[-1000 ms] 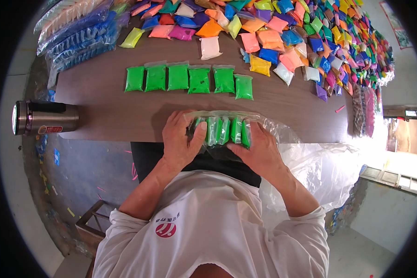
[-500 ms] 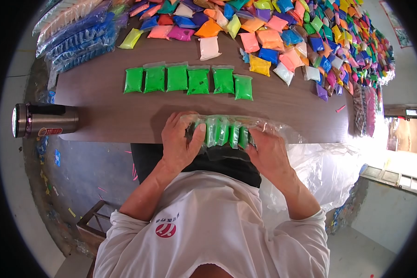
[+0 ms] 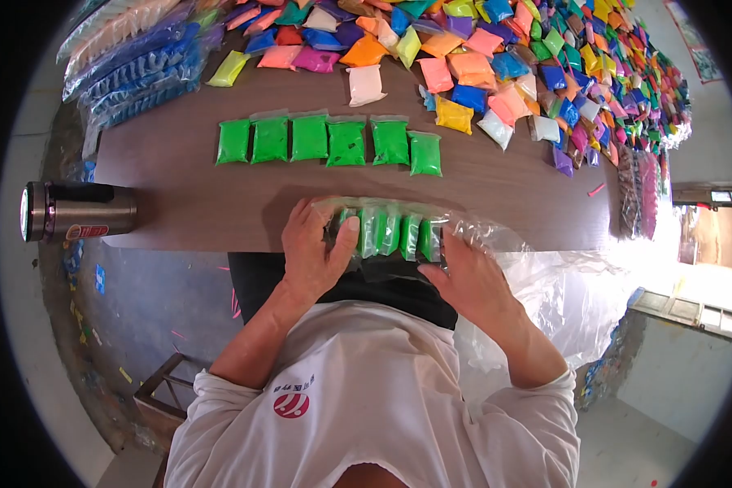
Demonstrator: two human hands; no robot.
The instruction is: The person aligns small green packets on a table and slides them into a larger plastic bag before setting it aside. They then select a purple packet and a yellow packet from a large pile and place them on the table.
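A clear plastic bag (image 3: 382,205) with several green packets (image 3: 389,234) standing in a row inside lies at the table's near edge. My left hand (image 3: 311,240) closes on its left end, thumb in front and fingers behind. At the right end, my right hand (image 3: 476,272) holds the bag, its thumb reaching left below the last packet; its fingertips are partly hidden by the film. Beyond my hands, several more flat green packets (image 3: 309,137) lie side by side in a row on the table.
A large heap of small coloured packets (image 3: 496,65) covers the back and right of the brown table (image 3: 179,183). Bagged blue packets (image 3: 146,73) are stacked at back left. A steel flask (image 3: 81,211) lies at the left edge. Clear plastic sheeting (image 3: 561,301) hangs at the right.
My right hand has shifted slightly, its thumb sliding left and down from the packets' right end. My left hand and the row of green packets stay nearly the same.
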